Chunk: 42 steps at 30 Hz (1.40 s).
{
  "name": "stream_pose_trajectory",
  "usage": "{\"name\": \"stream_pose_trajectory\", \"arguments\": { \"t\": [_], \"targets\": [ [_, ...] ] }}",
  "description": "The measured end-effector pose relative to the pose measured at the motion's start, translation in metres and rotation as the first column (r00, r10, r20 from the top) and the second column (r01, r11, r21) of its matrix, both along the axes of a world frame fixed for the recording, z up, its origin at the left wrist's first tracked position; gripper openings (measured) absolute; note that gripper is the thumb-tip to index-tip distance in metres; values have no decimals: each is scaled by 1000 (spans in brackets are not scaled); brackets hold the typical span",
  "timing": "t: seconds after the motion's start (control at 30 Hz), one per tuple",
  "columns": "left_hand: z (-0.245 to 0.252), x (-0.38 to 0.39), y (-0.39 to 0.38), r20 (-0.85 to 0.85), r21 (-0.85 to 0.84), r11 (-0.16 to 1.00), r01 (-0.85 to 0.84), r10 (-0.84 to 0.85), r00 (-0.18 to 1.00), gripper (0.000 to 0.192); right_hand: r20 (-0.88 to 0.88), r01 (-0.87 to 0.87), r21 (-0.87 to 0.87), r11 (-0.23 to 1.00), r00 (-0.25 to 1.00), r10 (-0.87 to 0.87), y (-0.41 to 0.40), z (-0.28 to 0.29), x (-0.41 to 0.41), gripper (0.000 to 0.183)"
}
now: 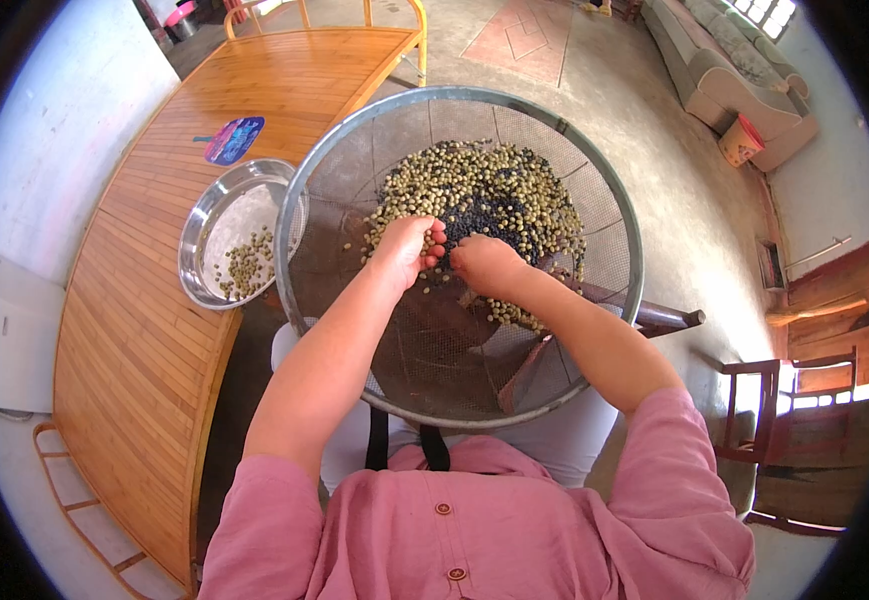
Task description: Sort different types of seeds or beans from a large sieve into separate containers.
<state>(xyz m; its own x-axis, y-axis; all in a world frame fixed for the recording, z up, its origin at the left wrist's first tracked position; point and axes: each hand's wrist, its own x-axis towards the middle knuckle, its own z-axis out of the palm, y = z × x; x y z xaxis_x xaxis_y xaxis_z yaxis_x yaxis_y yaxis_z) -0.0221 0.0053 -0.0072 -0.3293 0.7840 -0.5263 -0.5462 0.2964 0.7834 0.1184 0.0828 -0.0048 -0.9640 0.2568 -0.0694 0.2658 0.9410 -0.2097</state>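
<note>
A wide round mesh sieve (434, 367) with a grey rim lies across my lap. Pale yellow-green beans (434, 176) and small black beans (483, 215) are spread in it, mixed in places. My left hand (408, 251) is cupped over the near side of the pile, and a few pale beans show between its thumb and curled fingers. Close beside it, my right hand (488, 264) points down at the black beans with bent fingers; its fingertips are partly hidden, so what they pinch is unclear. Left of the sieve, a steel basin (198, 274) holds some pale beans (248, 264).
The basin stands on a slatted bamboo bed (134, 300), near a printed hand fan (235, 141). A dark wooden pole end (674, 315) juts out right of the sieve. Farther right are a wooden chair (753, 409), a sofa (734, 90) and a small bucket (742, 141).
</note>
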Motion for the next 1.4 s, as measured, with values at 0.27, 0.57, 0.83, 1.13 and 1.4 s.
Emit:
{"name": "stream_pose_trajectory", "arguments": {
  "t": [0.27,0.57,0.83,1.13,1.4],
  "targets": [
    [1,0,0,-12,-32,999,20,-21,1000,18,210,37,97,995,976,-57,-3,5,-5,15],
    [12,3,-5,132,-19,998,56,-53,990,19,-474,24,-627,778,781,-406,-10,47,-7,14],
    [3,-9,0,208,-5,993,-119,118,971,18,-254,-94,-265,960,967,24,0,6,-2,19],
    [7,-7,-2,162,47,994,-100,92,982,17,-42,-113,-53,992,993,110,-13,-5,-7,13],
    [5,-7,-2,120,62,997,-54,46,992,16,10,-48,-54,997,999,49,-10,-10,-7,12]
  ]
}}
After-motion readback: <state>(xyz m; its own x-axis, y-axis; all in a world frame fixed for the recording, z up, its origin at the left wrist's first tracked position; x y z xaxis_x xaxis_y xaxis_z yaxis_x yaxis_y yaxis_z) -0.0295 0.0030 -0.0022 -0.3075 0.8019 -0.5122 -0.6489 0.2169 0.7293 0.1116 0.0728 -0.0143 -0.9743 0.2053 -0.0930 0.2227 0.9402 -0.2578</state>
